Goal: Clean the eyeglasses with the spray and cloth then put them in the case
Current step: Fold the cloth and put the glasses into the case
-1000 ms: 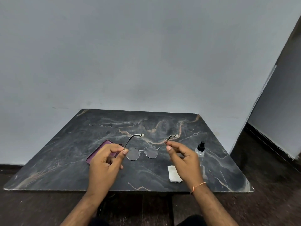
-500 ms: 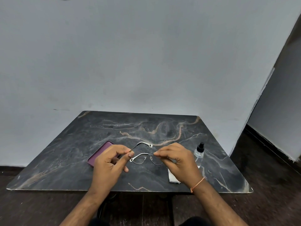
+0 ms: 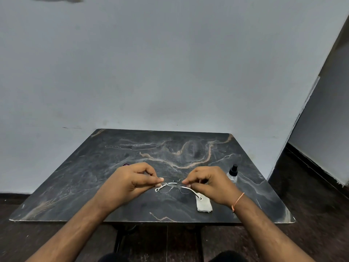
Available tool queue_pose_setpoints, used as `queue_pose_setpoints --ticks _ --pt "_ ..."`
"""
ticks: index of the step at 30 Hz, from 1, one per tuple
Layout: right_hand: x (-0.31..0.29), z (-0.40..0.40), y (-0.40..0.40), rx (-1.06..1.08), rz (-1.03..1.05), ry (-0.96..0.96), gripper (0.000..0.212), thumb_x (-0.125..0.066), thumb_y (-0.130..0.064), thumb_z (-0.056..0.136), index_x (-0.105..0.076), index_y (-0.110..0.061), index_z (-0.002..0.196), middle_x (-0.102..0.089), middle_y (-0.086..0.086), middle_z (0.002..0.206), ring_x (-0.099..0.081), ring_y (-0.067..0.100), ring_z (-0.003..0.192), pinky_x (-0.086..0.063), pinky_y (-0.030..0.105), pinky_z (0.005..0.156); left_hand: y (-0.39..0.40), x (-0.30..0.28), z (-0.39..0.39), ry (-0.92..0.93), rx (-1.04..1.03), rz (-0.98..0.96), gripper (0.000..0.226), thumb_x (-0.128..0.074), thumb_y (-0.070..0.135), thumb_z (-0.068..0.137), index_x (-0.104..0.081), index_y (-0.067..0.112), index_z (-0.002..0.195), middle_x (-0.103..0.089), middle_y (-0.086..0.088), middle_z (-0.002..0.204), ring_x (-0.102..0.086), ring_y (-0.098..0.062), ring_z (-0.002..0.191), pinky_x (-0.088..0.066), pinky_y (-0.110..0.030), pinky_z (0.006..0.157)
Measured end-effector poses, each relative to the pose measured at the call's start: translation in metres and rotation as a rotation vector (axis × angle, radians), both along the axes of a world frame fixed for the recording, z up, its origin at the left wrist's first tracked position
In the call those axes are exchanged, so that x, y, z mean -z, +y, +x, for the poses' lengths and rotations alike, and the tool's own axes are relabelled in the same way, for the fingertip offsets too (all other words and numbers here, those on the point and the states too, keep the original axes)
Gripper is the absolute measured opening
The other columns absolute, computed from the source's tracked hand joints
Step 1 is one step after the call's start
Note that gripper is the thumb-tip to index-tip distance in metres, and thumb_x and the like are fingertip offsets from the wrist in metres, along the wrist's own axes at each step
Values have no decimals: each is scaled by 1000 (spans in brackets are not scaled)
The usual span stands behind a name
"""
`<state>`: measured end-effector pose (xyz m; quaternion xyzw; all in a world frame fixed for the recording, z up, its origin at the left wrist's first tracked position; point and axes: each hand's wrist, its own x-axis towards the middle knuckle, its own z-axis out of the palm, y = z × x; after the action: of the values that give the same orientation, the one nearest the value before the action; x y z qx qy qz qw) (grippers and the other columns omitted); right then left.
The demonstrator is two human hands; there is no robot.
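**Both hands on the folded glasses**

Nearest, the white cloth (image 3: 204,205) lies flat on the dark marble table (image 3: 75,186). Just above it, the left hand (image 3: 128,183) and right hand (image 3: 209,184) pinch the eyeglasses (image 3: 174,187) at either end, temples crossed over the lenses, held low over the tabletop. Beyond the right hand stands the spray bottle (image 3: 232,173). A purple sliver, likely the case (image 3: 125,164), peeks behind the left knuckles.

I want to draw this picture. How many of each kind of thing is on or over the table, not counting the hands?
Eyeglasses: 1, pinched by both hands
Spray bottle: 1
White cloth: 1
Purple case: 1, only a sliver shows behind the left hand
Total: 4
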<state>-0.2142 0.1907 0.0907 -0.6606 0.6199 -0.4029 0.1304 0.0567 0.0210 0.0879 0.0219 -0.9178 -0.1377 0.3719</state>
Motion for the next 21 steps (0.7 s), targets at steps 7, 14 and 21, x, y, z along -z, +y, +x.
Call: queue_pose_setpoints --ticks 7,14,21 --pt "-3 -10 -17 4 255 74 15 -86 -16 89 -88 -27 99 -83 -5 89 -74 5 79 -52 11 72 -8 -2 -5 -244 -7 -152 36 -56 50 109 -87 36 120 -73 16 105 -68 2 80 -39 -6 73" --pt "12 -10 -44 114 270 362 16 -81 -24 94 -87 -29 108 -83 -7 91 -71 1 78 -47 15 71 -21 29 -31 -283 -144 -161 14 -79 33 102 -88 31 112 -77 8 108 -76 -15 80 -56 -30 65" --pt "40 -11 -60 196 167 718 27 -58 -23 104 -81 -25 116 -74 2 105 -69 28 103 -54 42 80 -36 65 -59 -256 -334 -98 8 -84 31 98 -90 30 104 -75 9 102 -77 -17 75 -57 -31 55"
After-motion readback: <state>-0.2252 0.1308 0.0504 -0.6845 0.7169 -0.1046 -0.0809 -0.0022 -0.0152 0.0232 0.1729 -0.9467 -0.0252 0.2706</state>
